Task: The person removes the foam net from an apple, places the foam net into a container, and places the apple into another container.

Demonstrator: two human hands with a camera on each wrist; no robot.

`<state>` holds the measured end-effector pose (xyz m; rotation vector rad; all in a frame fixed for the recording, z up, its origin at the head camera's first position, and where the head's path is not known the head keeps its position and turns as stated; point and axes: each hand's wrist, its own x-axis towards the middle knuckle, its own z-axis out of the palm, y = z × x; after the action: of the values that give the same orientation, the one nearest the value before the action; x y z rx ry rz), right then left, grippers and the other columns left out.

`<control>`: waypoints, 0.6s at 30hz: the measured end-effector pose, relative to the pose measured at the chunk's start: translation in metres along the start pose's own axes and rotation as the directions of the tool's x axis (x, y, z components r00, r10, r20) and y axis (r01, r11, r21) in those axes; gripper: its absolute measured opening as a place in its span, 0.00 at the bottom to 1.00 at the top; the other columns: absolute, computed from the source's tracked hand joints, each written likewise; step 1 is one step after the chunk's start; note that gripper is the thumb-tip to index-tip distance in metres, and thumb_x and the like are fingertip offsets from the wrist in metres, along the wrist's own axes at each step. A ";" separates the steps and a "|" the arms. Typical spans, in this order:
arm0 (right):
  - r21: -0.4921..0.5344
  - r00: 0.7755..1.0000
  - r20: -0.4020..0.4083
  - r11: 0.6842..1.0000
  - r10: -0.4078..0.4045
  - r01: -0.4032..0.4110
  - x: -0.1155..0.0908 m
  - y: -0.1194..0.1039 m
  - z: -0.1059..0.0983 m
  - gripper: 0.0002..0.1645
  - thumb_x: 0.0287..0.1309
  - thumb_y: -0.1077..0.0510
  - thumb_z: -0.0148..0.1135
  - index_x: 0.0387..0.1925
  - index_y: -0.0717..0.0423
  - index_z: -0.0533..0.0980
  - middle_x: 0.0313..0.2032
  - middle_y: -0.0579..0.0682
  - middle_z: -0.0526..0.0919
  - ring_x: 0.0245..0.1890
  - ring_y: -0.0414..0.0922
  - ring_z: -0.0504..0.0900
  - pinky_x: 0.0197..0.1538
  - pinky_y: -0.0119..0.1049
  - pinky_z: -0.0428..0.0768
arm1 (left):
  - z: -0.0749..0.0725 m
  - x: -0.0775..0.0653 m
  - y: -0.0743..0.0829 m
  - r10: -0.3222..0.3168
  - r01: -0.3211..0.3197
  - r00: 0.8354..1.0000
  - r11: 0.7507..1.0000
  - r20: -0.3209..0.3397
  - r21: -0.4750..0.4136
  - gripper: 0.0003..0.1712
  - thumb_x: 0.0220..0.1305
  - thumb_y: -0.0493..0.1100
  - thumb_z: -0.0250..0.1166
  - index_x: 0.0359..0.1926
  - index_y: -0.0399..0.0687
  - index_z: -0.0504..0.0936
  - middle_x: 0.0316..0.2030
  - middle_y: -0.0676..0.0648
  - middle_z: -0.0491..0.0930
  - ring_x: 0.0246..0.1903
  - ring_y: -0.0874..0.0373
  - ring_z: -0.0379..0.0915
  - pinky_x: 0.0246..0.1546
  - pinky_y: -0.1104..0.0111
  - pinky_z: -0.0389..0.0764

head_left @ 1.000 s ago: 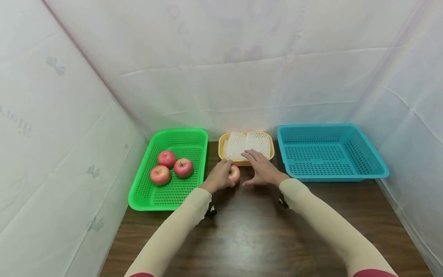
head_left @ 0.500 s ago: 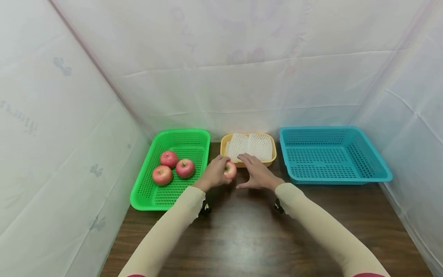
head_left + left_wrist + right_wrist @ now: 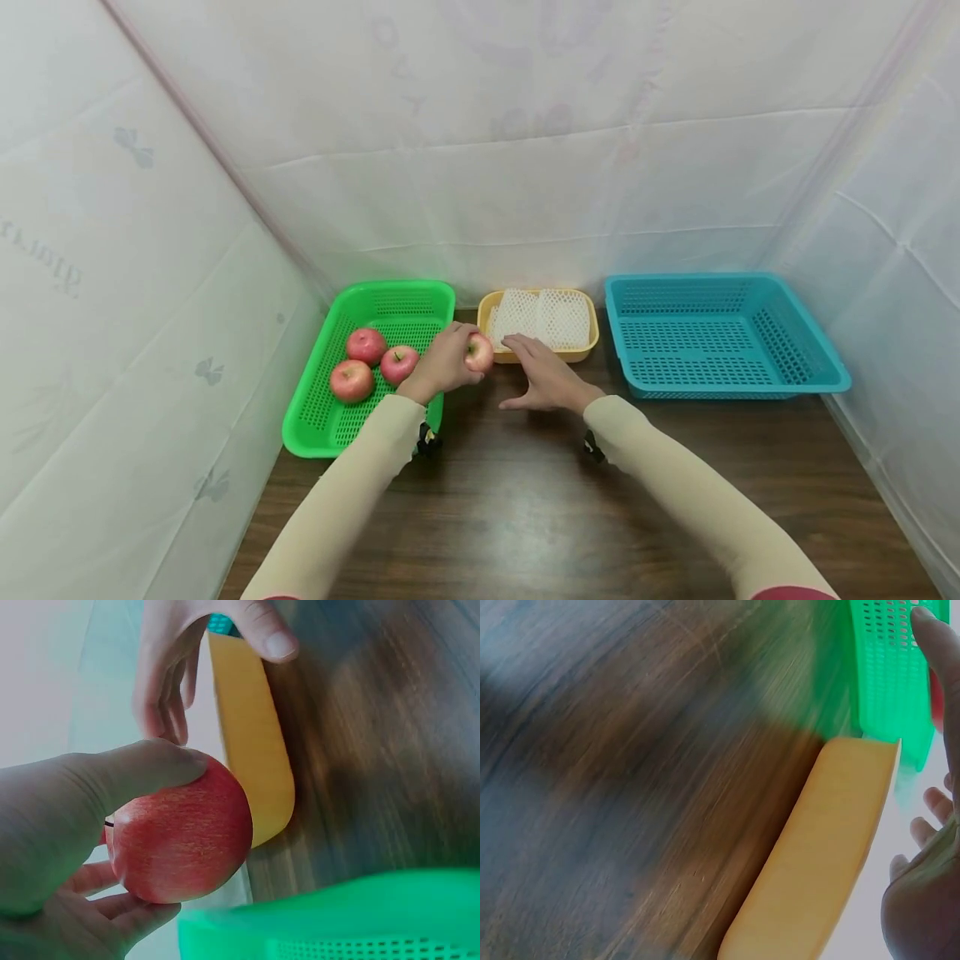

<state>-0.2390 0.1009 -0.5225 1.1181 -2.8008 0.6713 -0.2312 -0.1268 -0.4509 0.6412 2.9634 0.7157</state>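
Between thumb and fingers my left hand (image 3: 445, 360) grips a red apple (image 3: 479, 353), held up beside the right wall of the green basket (image 3: 300, 414). The left wrist view shows the thumb lying over the top of this apple (image 3: 184, 832) and fingers beneath it. Just to the right, my right hand (image 3: 546, 377) is spread with nothing in it, thumb apart from the fingers, in front of the yellow basket (image 3: 576, 356). White foam nets (image 3: 542, 318) lie in that yellow basket. Three more apples (image 3: 352, 381) rest inside the green basket.
A blue basket (image 3: 731, 388) stands on the right of the dark wooden table (image 3: 517, 517). White sheeting (image 3: 480, 167) hangs behind and along both sides, close to the baskets' back edges.
My left hand has carried the apple leftward and slightly up, toward the green basket. The right hand has followed a little to the left, still spread. The camera view has shifted slightly.
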 end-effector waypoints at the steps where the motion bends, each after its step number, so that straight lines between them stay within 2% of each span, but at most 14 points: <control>1: -0.003 1.000 0.000 1.000 -0.006 0.006 0.001 -0.001 0.000 0.68 0.38 0.25 0.71 0.73 0.54 0.54 0.72 0.51 0.57 0.71 0.48 0.56 0.71 0.46 0.57 | -0.002 0.000 -0.001 -0.002 0.002 1.000 1.000 -0.001 0.003 0.44 0.45 0.45 0.79 0.62 0.37 0.71 0.58 0.40 0.71 0.53 0.47 0.70 0.54 0.55 0.74; 7: 0.004 0.999 -0.016 0.999 -0.051 0.051 0.009 -0.008 0.005 0.69 0.39 0.25 0.70 0.73 0.58 0.54 0.71 0.53 0.58 0.71 0.49 0.57 0.71 0.46 0.56 | -0.015 -0.001 -0.010 0.016 -0.015 0.999 1.000 -0.039 0.007 0.44 0.44 0.44 0.79 0.62 0.37 0.71 0.57 0.39 0.73 0.55 0.44 0.70 0.56 0.54 0.73; 18: -0.001 0.993 -0.029 0.993 -0.116 0.116 0.023 -0.023 0.014 0.67 0.41 0.22 0.65 0.72 0.59 0.55 0.70 0.57 0.59 0.70 0.48 0.58 0.71 0.43 0.58 | -0.037 -0.007 -0.021 -0.044 0.042 0.996 0.999 -0.074 -0.017 0.44 0.45 0.44 0.78 0.63 0.35 0.70 0.57 0.37 0.71 0.55 0.43 0.69 0.56 0.52 0.73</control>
<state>-0.2386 0.0658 -0.5215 1.2489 -2.6874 0.6715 -0.2373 -0.1623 -0.4274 0.5599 3.0258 0.7754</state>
